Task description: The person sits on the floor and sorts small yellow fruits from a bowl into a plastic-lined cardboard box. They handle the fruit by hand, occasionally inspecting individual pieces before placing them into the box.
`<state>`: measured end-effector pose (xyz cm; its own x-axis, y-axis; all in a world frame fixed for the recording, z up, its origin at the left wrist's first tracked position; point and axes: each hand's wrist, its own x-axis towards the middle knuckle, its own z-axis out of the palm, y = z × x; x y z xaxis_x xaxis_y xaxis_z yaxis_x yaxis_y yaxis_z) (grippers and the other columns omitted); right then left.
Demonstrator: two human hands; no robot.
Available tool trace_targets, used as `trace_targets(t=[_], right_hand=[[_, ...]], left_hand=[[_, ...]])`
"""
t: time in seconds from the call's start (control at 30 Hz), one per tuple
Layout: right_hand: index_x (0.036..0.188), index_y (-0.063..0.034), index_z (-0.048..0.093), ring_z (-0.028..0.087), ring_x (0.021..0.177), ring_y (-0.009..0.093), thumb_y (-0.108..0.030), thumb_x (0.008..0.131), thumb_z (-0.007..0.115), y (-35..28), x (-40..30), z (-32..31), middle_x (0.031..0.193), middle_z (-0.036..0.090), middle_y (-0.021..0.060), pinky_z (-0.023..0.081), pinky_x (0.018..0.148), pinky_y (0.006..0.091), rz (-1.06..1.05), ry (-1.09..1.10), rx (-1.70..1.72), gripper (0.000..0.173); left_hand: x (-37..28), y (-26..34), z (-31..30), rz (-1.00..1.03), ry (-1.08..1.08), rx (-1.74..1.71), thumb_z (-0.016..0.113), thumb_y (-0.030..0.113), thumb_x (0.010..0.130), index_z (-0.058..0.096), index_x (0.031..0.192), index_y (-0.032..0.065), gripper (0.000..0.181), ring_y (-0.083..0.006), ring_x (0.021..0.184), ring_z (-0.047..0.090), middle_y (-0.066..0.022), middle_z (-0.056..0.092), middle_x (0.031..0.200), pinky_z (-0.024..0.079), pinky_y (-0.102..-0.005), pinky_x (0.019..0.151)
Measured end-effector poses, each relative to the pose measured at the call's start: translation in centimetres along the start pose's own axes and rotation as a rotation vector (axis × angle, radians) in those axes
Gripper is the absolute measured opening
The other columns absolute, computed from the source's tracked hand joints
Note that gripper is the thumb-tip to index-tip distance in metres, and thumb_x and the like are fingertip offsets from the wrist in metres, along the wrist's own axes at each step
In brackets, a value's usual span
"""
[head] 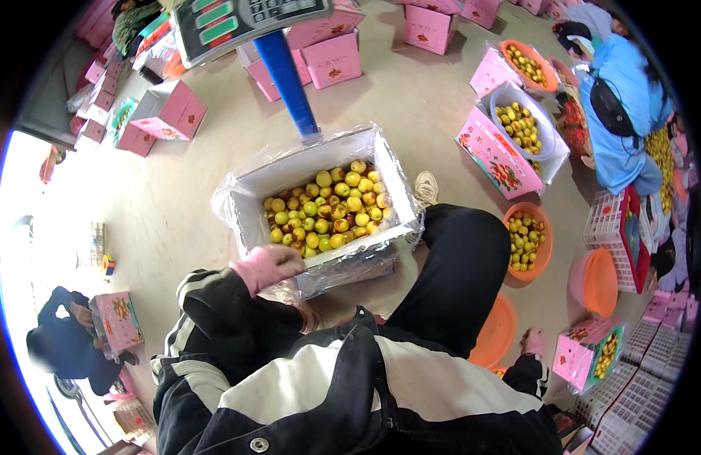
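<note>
An open carton lined with clear plastic film stands before me, holding many yellow-green jujubes with brown patches. My left hand, in a pink glove, is at the carton's near left edge, fingers over the rim and film. Whether they grip it is unclear. Out to my right side is my right hand, also pink-gloved, small in view and low beside an orange basin; its fingers are not clear. Beyond the carton rises the blue post of a scale with a display.
To the right are an orange basin of jujubes, a pink carton topped by a tub, and stacked plastic crates. A person in blue is at far right, another person at left. Pink cartons stand behind the scale.
</note>
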<state>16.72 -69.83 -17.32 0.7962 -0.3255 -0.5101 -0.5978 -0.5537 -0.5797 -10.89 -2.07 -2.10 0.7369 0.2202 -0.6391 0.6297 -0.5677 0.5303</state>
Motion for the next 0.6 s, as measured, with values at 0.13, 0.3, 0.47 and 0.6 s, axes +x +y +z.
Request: trace_targets(t=[0.13,0.3,0.47,0.6], right_hand=[[0.115,0.0026,0.058,0.06,0.088,0.013,-0.018,0.097,0.055,-18.8,-4.1,5.0,0.101,0.063,0.009,0.049,0.078,0.0267,-0.74,0.013,0.223,0.027],[0.116,-0.0039,0.06,0.065,0.094,0.024,-0.015,0.089,0.064,-33.7,-23.4,18.5,0.106,0.065,0.0135,0.052,0.082,0.0354,-1.476,-0.418,-0.247,0.029],[0.097,-0.0083,0.063,0.064,0.095,0.035,-0.014,0.08,0.065,-34.1,-26.6,31.9,0.094,0.066,0.0162,0.051,0.08,0.0428,-1.548,-0.797,-1.428,0.018],[0.093,-0.009,0.067,0.066,0.089,0.035,-0.014,0.081,0.061,-37.4,-27.8,32.1,0.087,0.067,0.0176,0.053,0.074,0.0437,-1.664,-0.671,-1.276,0.015]], left_hand=[[-0.6,-0.1,3.6,-0.005,0.064,0.395,0.064,0.03,0.084,0.06,0.116,0.012,0.037,-0.0371,0.098,0.063,-0.0174,0.064,0.103,0.051,-0.0449,0.082],[0.8,-0.5,3.8,-0.038,0.094,0.532,0.063,0.022,0.082,0.066,0.097,0.0103,0.019,-0.0357,0.093,0.066,-0.0147,0.065,0.096,0.053,-0.0453,0.075],[0.5,-1.0,1.2,-0.05,0.008,0.432,0.065,0.021,0.08,0.068,0.093,0.0099,0.017,-0.0326,0.091,0.067,-0.0129,0.067,0.094,0.053,-0.0449,0.073],[0.0,-1.9,-2.6,0.154,0.286,0.433,0.064,0.022,0.083,0.068,0.093,0.0107,0.016,-0.0301,0.086,0.067,-0.0113,0.067,0.089,0.053,-0.0438,0.071]])
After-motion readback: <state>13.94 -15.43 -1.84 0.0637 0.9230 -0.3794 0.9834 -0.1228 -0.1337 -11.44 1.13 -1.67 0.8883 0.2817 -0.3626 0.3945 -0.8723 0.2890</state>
